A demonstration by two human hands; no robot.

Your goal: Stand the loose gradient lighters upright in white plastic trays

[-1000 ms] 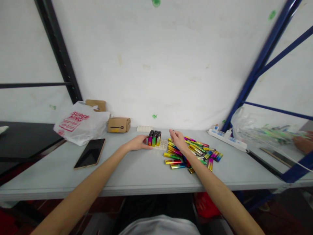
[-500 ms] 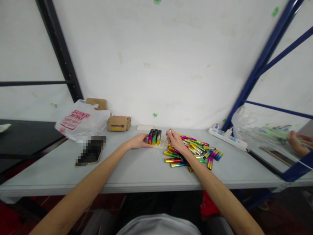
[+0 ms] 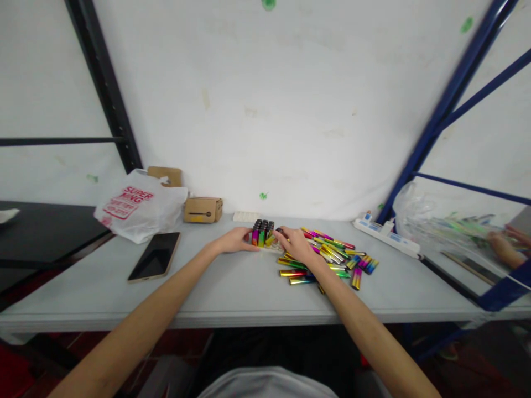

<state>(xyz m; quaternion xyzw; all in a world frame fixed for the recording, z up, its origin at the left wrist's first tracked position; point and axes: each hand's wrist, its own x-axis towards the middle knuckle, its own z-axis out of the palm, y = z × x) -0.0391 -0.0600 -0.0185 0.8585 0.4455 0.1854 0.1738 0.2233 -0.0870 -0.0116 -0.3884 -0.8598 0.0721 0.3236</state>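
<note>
Several shiny coloured lighters (image 3: 261, 236) with black tops stand upright, close together, in a pale holed tray (image 3: 271, 250). My left hand (image 3: 236, 240) grips the tray's left end, its fingers behind and its thumb in front, beside the standing lighters. At the tray's right part, my right hand (image 3: 293, 243) is closed on a lighter; only its dark end shows at the fingertips, and the rest is hidden by the fingers. A loose pile of metallic lighters (image 3: 332, 254) in gold, red, green, blue and purple lies beside and beneath my right wrist.
A phone (image 3: 154, 256), a white plastic bag (image 3: 141, 204) and a small cardboard box (image 3: 203, 210) are on the left. Another pale tray (image 3: 246, 216) lies by the wall. A power strip (image 3: 386, 236) is at right; beyond the blue post, another person's hand (image 3: 504, 249) shows.
My right hand has moved slightly left and down, from beside the tray to over its right part, with a lighter in its fingers. My left hand stays at the tray's left end.
</note>
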